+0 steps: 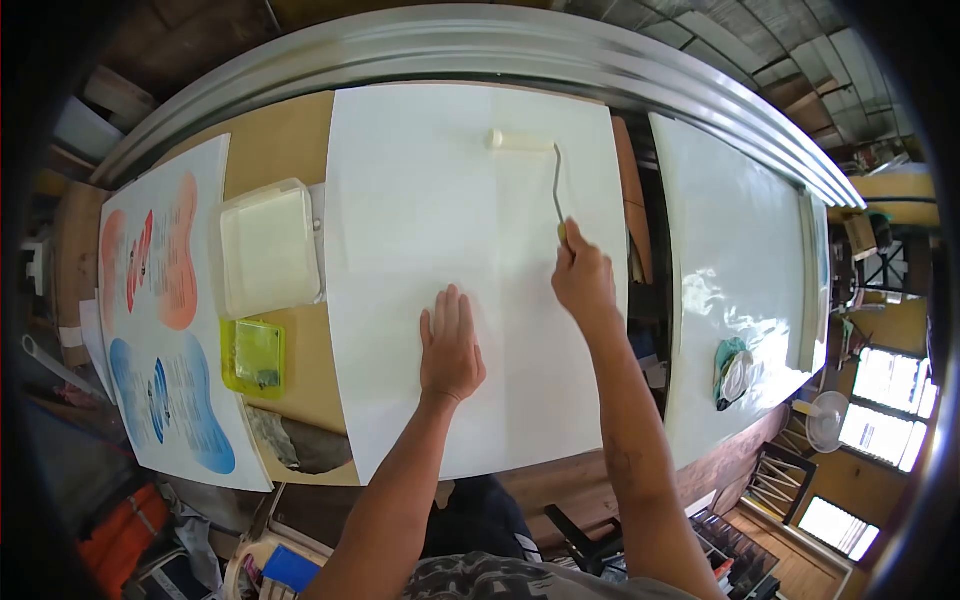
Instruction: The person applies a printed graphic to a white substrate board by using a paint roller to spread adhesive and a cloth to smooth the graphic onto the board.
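A large white sheet lies flat on the table in front of me. My left hand rests on it with the palm down and the fingers stretched out. My right hand is wrapped round the handle of a small paint roller. The roller's cream sleeve lies against the upper right part of the sheet, and its bent wire frame runs down to my fist. Left of the sheet stands a translucent plastic tub with something whitish in it. Below that sits a yellow-green plastic box with a small dark thing inside.
Printed sheets with red and blue shapes lie at the far left. A dark grey crumpled piece is near the front edge. On the right, a glossy white panel carries a bundled cloth. Metal rails run along the back.
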A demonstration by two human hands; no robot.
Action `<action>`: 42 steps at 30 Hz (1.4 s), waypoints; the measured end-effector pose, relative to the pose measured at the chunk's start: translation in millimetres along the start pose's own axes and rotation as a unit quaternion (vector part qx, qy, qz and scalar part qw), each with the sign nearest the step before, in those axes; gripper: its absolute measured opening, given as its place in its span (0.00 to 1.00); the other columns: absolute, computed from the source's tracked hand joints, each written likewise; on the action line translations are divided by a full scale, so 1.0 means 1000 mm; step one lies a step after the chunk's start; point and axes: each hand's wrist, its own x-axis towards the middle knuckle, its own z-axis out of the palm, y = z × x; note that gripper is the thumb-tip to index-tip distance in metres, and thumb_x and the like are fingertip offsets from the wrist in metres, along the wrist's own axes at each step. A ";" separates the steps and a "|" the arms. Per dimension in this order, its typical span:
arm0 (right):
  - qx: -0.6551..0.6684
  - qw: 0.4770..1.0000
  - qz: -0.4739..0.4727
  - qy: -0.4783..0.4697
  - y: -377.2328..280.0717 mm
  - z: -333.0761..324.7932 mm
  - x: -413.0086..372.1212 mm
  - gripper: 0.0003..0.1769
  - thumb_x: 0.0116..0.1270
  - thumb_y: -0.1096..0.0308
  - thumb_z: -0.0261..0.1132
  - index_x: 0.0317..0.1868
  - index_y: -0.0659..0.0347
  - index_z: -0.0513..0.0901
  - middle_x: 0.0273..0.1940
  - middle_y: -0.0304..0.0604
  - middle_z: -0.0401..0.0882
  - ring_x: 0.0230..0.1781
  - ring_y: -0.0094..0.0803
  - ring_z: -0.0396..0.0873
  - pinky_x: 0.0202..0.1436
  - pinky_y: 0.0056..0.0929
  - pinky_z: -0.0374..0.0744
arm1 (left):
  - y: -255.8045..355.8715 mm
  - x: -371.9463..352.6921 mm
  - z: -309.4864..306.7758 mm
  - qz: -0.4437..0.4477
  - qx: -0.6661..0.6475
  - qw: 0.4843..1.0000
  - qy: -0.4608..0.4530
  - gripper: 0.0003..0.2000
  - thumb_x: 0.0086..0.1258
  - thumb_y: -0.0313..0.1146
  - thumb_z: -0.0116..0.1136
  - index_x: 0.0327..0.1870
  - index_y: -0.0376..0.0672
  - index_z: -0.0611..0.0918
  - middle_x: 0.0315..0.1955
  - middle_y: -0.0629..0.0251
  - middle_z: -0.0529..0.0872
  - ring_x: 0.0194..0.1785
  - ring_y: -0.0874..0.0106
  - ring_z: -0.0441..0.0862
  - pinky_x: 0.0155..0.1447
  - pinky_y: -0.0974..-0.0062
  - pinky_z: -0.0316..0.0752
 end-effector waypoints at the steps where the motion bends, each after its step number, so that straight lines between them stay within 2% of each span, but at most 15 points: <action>1: 0.000 1.000 -0.001 0.001 -0.008 -0.002 0.016 0.25 0.72 0.70 0.58 0.69 0.59 0.75 0.39 0.62 0.85 0.44 0.60 0.84 0.48 0.51 0.82 | 0.000 0.000 0.000 -0.002 0.000 1.000 -0.005 0.32 0.73 0.31 0.44 0.77 0.32 0.55 0.80 0.47 0.52 0.83 0.53 0.47 0.81 0.46 0.41; 6: 0.013 1.000 0.025 -0.007 -0.029 0.001 0.069 0.25 0.73 0.68 0.57 0.69 0.58 0.75 0.51 0.60 0.84 0.54 0.57 0.82 0.57 0.47 0.81 | -0.002 -0.001 0.002 -0.008 -0.003 1.000 -0.011 0.33 0.73 0.31 0.44 0.78 0.33 0.54 0.80 0.48 0.51 0.83 0.53 0.46 0.81 0.45 0.41; 10: 0.017 1.000 0.013 -0.004 -0.029 0.001 0.085 0.25 0.74 0.68 0.56 0.70 0.57 0.74 0.52 0.58 0.85 0.55 0.56 0.82 0.58 0.46 0.80 | -0.001 -0.001 0.002 -0.001 0.000 1.000 -0.006 0.34 0.72 0.31 0.45 0.79 0.34 0.52 0.80 0.48 0.50 0.83 0.52 0.46 0.81 0.46 0.40; 13: -0.025 0.999 -0.015 -0.031 -0.020 -0.011 0.070 0.26 0.74 0.68 0.55 0.71 0.57 0.72 0.48 0.60 0.85 0.51 0.60 0.82 0.55 0.50 0.80 | -0.001 -0.002 0.002 0.002 -0.001 1.000 -0.010 0.34 0.72 0.31 0.45 0.79 0.34 0.53 0.80 0.48 0.49 0.83 0.53 0.46 0.82 0.46 0.40; 17: -0.014 0.997 -0.056 -0.045 0.058 -0.023 -0.053 0.29 0.71 0.68 0.58 0.73 0.54 0.69 0.34 0.61 0.84 0.37 0.62 0.83 0.42 0.55 0.81 | -0.001 -0.001 0.002 -0.007 -0.008 1.000 -0.006 0.33 0.72 0.30 0.45 0.78 0.34 0.53 0.80 0.49 0.50 0.83 0.54 0.45 0.82 0.47 0.39; 20: -0.041 0.988 0.062 -0.134 0.087 -0.052 -0.184 0.30 0.73 0.67 0.59 0.74 0.52 0.69 0.34 0.60 0.84 0.32 0.61 0.83 0.37 0.53 0.82 | -0.001 0.000 0.002 -0.007 -0.002 1.000 -0.009 0.33 0.72 0.29 0.45 0.78 0.33 0.54 0.80 0.49 0.50 0.83 0.54 0.45 0.82 0.47 0.39; 22: -0.015 0.985 0.106 -0.136 0.097 -0.061 -0.259 0.29 0.74 0.67 0.60 0.74 0.52 0.69 0.38 0.61 0.85 0.37 0.62 0.84 0.41 0.52 0.82 | -0.001 0.000 0.000 -0.005 -0.008 1.000 -0.013 0.33 0.72 0.30 0.44 0.78 0.32 0.54 0.80 0.48 0.50 0.84 0.53 0.45 0.82 0.46 0.38; 25: 0.005 0.985 0.123 -0.118 0.089 -0.055 -0.273 0.29 0.73 0.68 0.60 0.74 0.54 0.69 0.41 0.62 0.85 0.41 0.63 0.83 0.45 0.52 0.82 | 0.000 0.001 0.000 -0.001 -0.006 1.000 -0.016 0.32 0.72 0.31 0.43 0.78 0.31 0.55 0.80 0.47 0.50 0.84 0.52 0.45 0.82 0.46 0.37; 29: 0.043 0.999 -0.002 0.022 0.079 -0.020 -0.176 0.27 0.72 0.72 0.59 0.71 0.60 0.72 0.39 0.65 0.84 0.41 0.62 0.84 0.44 0.49 0.82 | 0.000 0.000 0.003 0.005 0.011 1.000 -0.005 0.32 0.72 0.31 0.42 0.77 0.30 0.55 0.80 0.47 0.51 0.83 0.51 0.45 0.82 0.45 0.38; 30: 0.050 0.998 0.041 -0.003 0.074 -0.019 -0.138 0.26 0.72 0.72 0.59 0.70 0.62 0.73 0.37 0.66 0.83 0.40 0.62 0.84 0.42 0.48 0.83 | -0.001 0.000 0.003 0.005 0.014 1.000 -0.005 0.32 0.72 0.31 0.42 0.77 0.30 0.55 0.80 0.47 0.51 0.83 0.51 0.45 0.82 0.45 0.38; 32: 0.056 0.996 -0.048 0.052 0.077 -0.010 -0.058 0.24 0.71 0.73 0.59 0.68 0.62 0.75 0.36 0.65 0.83 0.39 0.61 0.84 0.42 0.50 0.83 | 0.000 0.000 0.002 0.010 0.003 1.000 -0.001 0.32 0.72 0.31 0.42 0.78 0.30 0.55 0.80 0.46 0.51 0.83 0.50 0.46 0.82 0.45 0.38; 33: 0.035 0.997 -0.046 0.051 0.069 -0.012 -0.021 0.24 0.71 0.71 0.59 0.67 0.60 0.76 0.36 0.64 0.83 0.38 0.62 0.83 0.42 0.52 0.83 | -0.001 -0.001 0.002 0.008 0.006 1.000 -0.003 0.32 0.72 0.31 0.42 0.78 0.30 0.55 0.80 0.46 0.51 0.83 0.50 0.46 0.82 0.45 0.38; 36: -0.019 1.000 -0.007 0.001 0.043 -0.023 0.064 0.24 0.73 0.65 0.58 0.68 0.56 0.77 0.46 0.65 0.84 0.48 0.61 0.83 0.53 0.52 0.81 | 0.000 0.000 0.004 0.015 0.020 1.000 0.010 0.32 0.73 0.31 0.41 0.78 0.31 0.55 0.80 0.46 0.51 0.83 0.50 0.46 0.82 0.45 0.39; 38: -0.003 1.000 -0.001 0.003 0.027 -0.027 0.092 0.24 0.73 0.64 0.57 0.68 0.55 0.77 0.51 0.63 0.84 0.55 0.58 0.82 0.59 0.49 0.80 | 0.000 0.001 0.004 0.011 0.021 1.000 0.011 0.32 0.73 0.31 0.41 0.78 0.31 0.55 0.80 0.46 0.51 0.83 0.49 0.47 0.82 0.44 0.40; 42: 0.022 1.000 0.012 0.003 0.023 -0.023 0.117 0.24 0.74 0.63 0.56 0.69 0.53 0.77 0.51 0.60 0.84 0.57 0.57 0.81 0.61 0.48 0.79 | 0.000 0.001 0.005 0.011 0.014 1.000 0.011 0.32 0.73 0.31 0.41 0.78 0.32 0.55 0.80 0.46 0.52 0.82 0.49 0.47 0.82 0.44 0.40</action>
